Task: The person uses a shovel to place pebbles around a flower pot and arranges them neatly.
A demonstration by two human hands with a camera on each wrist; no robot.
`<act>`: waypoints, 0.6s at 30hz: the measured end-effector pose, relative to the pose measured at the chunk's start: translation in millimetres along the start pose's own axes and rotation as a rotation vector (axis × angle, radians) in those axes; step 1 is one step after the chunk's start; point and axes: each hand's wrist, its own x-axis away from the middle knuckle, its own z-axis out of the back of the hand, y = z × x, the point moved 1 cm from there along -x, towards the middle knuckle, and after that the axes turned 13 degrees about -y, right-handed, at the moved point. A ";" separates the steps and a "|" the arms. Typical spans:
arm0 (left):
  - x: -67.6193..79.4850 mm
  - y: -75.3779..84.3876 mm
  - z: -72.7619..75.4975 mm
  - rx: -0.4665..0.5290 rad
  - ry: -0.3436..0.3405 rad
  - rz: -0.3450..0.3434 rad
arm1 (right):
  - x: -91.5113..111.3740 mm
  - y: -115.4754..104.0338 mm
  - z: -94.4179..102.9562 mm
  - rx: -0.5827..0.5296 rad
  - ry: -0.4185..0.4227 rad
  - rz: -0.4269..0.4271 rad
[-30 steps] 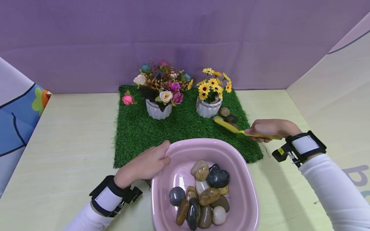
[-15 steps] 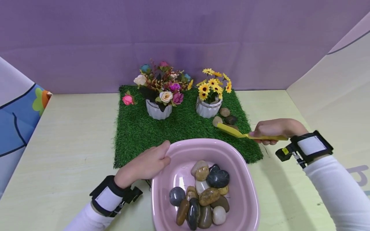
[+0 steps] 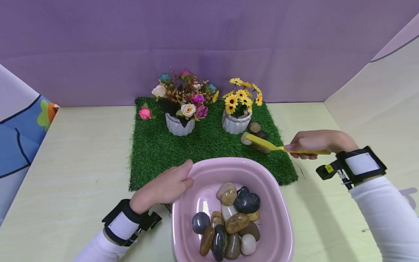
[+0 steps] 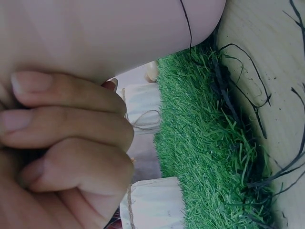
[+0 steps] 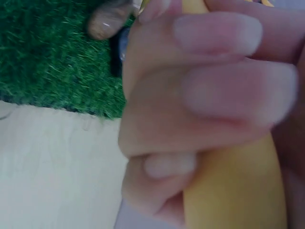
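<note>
My left hand (image 3: 167, 183) grips the left rim of a pink plastic basin (image 3: 183, 233), fingers curled under it in the left wrist view. Several smooth stones in black, brown and white lie inside the basin. My right hand (image 3: 314, 144) holds the handle of a yellow plastic shovel (image 3: 263, 142), fingers wrapped round it in the right wrist view. The shovel's blade points left, its tip right at a pale stone (image 3: 245, 138) on the grass mat. A brown stone (image 3: 260, 149) is partly hidden under the blade; a black stone (image 3: 263, 135) and a round tan stone (image 3: 254, 127) lie behind.
The green grass mat (image 3: 206, 145) bears two white pots, one of mixed flowers (image 3: 180, 124) and one of yellow flowers (image 3: 236, 123), the latter close to the stones. A pink flower (image 3: 145, 113) lies at the mat's left. A purple cloth wall (image 3: 209, 51) stands behind.
My right hand has moved right and a little away, drawing the shovel's blade back to the right off the pale stone, which now shows more fully. My left hand and the basin have stayed put.
</note>
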 end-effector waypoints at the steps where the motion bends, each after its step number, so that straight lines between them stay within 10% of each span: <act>1: 0.0 0.3 0.0 0.001 0.000 0.001 | 2.6 -0.6 1.2 0.026 0.016 0.004; 18: -0.1 1.0 0.5 -0.009 0.002 -0.001 | 34.3 -8.6 8.9 0.135 0.198 0.037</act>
